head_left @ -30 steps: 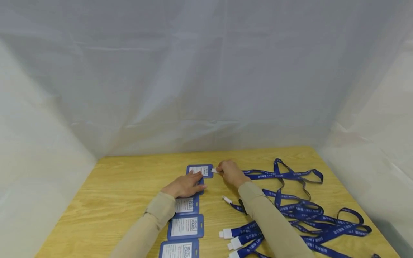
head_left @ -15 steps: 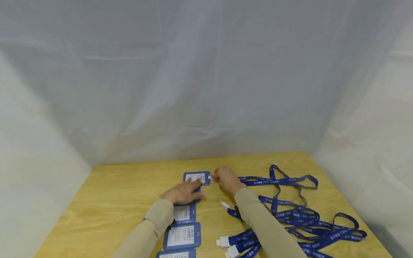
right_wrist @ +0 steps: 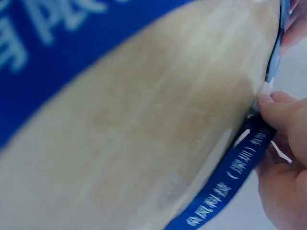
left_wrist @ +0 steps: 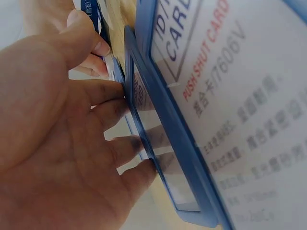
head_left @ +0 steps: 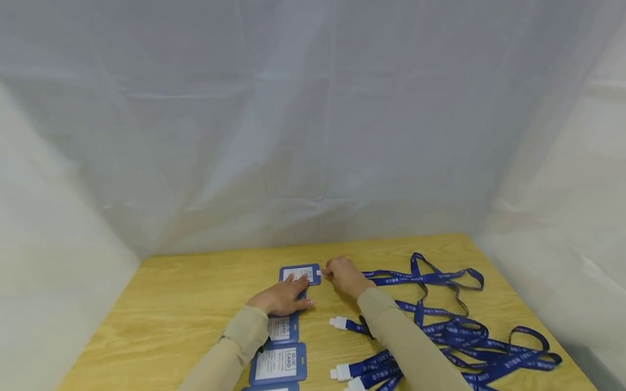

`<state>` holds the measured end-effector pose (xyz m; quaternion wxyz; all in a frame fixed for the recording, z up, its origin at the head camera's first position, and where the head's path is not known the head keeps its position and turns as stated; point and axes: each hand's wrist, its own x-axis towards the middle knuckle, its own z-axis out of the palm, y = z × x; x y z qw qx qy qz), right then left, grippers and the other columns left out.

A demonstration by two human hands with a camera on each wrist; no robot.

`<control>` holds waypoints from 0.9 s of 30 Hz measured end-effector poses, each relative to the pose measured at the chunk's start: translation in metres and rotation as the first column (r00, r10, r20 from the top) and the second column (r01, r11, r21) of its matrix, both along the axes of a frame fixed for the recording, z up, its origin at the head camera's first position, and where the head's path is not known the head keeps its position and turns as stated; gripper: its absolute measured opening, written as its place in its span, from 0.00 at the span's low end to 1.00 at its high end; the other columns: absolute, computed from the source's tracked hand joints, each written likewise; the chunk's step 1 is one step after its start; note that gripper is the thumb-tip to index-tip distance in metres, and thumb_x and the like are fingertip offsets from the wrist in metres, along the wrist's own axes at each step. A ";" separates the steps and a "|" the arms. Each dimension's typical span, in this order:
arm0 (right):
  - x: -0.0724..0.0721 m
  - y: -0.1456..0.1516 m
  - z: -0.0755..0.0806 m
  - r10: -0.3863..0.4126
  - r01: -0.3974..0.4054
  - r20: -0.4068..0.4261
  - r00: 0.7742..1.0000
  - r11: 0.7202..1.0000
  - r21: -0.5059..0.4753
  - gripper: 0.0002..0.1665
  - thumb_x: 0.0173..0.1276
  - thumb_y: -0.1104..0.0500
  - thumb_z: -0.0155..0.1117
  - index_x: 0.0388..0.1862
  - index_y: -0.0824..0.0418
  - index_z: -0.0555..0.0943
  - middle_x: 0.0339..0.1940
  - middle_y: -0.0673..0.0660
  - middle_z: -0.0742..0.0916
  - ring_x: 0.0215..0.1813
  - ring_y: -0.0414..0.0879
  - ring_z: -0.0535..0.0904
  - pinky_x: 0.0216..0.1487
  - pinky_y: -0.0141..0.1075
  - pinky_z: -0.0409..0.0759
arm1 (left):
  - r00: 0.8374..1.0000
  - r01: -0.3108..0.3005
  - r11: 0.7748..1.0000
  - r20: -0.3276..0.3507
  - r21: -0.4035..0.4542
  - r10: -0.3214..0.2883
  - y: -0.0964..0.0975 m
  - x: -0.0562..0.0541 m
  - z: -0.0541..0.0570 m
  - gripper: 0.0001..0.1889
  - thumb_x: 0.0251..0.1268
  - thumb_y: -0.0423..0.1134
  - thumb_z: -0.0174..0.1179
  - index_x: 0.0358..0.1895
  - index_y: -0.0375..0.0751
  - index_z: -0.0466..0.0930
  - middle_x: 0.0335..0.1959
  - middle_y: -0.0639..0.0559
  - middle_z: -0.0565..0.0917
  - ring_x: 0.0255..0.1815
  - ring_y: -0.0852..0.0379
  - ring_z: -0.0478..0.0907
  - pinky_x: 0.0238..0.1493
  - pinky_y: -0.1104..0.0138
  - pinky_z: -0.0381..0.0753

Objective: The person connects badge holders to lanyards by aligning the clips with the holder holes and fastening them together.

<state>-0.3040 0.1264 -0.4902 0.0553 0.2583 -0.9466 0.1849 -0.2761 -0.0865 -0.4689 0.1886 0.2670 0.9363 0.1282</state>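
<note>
My left hand (head_left: 281,297) lies with its fingers spread over the farthest blue ID card holder (head_left: 294,271) and the one just below it. In the left wrist view its fingertips touch the edge of a holder (left_wrist: 165,182). At the far holder's right end, my right hand (head_left: 346,276) pinches the white plastic clip (head_left: 319,272) of a blue lanyard (head_left: 391,279). Thumb and fingers meet at that clip (right_wrist: 265,88) in the right wrist view, with the printed strap (right_wrist: 230,172) trailing away. Whether the clip passes through the holder's slot I cannot tell.
More card holders (head_left: 279,363) run in a column toward the front edge. Several blue lanyards (head_left: 469,342) lie tangled on the right of the wooden table (head_left: 195,304), their white clips (head_left: 340,372) pointing left. Pale sheeting (head_left: 244,136) encloses the back and sides.
My right hand has brought the clip slightly closer to the far holder's edge. The lanyard end by my right forearm has swung round and lies straighter. My left hand stays in place.
</note>
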 end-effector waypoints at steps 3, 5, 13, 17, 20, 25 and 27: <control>0.001 0.002 0.009 -0.003 0.004 0.058 0.998 1.000 -0.008 0.12 0.70 0.70 0.63 0.48 0.64 0.89 0.41 0.59 0.91 0.46 0.54 0.87 0.51 0.44 0.87 | 1.000 -0.003 0.999 -0.022 -0.040 0.002 0.005 0.001 0.003 0.39 0.74 0.62 0.53 0.79 0.40 0.60 0.82 0.47 0.57 0.82 0.38 0.50 0.79 0.45 0.57; 0.001 0.002 0.019 -0.010 0.010 0.104 0.995 1.000 0.004 0.15 0.71 0.71 0.62 0.54 0.64 0.87 0.49 0.61 0.90 0.53 0.55 0.86 0.58 0.45 0.84 | 0.999 -0.013 0.997 -0.039 -0.076 0.010 0.008 0.002 0.003 0.41 0.73 0.63 0.52 0.79 0.40 0.59 0.82 0.47 0.57 0.82 0.39 0.50 0.78 0.45 0.59; 0.004 0.012 0.076 0.042 -0.041 0.095 0.995 0.999 -0.010 0.18 0.73 0.68 0.62 0.60 0.65 0.83 0.58 0.61 0.87 0.62 0.56 0.82 0.64 0.47 0.81 | 0.996 -0.049 0.988 -0.078 -0.145 0.038 0.013 0.000 0.005 0.42 0.72 0.67 0.50 0.79 0.42 0.59 0.82 0.48 0.57 0.82 0.39 0.51 0.78 0.44 0.60; 0.016 0.026 0.099 0.062 -0.063 0.061 0.996 0.998 0.013 0.15 0.73 0.65 0.63 0.57 0.64 0.85 0.55 0.60 0.88 0.59 0.56 0.84 0.60 0.46 0.83 | 0.996 -0.038 0.989 -0.087 -0.142 0.025 0.014 -0.003 0.006 0.42 0.72 0.67 0.50 0.78 0.41 0.60 0.81 0.47 0.59 0.81 0.38 0.53 0.77 0.44 0.61; 0.026 0.037 0.111 0.038 -0.040 0.065 0.997 0.999 0.034 0.15 0.74 0.62 0.64 0.57 0.62 0.85 0.54 0.60 0.88 0.58 0.55 0.84 0.59 0.47 0.84 | 0.996 -0.032 0.990 -0.088 -0.134 0.020 0.015 -0.005 0.006 0.42 0.72 0.68 0.49 0.78 0.41 0.61 0.80 0.46 0.61 0.81 0.38 0.55 0.77 0.44 0.62; 0.042 0.054 0.122 -0.018 0.013 0.089 0.996 0.999 0.050 0.16 0.73 0.57 0.66 0.57 0.59 0.86 0.54 0.57 0.89 0.54 0.53 0.85 0.54 0.45 0.85 | 0.994 -0.038 0.991 -0.105 -0.130 0.025 0.012 -0.007 0.006 0.43 0.72 0.69 0.49 0.78 0.41 0.61 0.80 0.45 0.61 0.80 0.37 0.56 0.76 0.43 0.64; 0.047 0.059 0.124 -0.026 0.022 0.098 0.995 0.999 0.041 0.15 0.72 0.56 0.67 0.55 0.59 0.87 0.53 0.56 0.89 0.52 0.52 0.85 0.52 0.44 0.86 | 0.993 -0.041 0.991 -0.114 -0.126 0.027 0.010 -0.006 0.006 0.43 0.71 0.69 0.49 0.78 0.40 0.61 0.80 0.45 0.61 0.80 0.37 0.56 0.76 0.43 0.64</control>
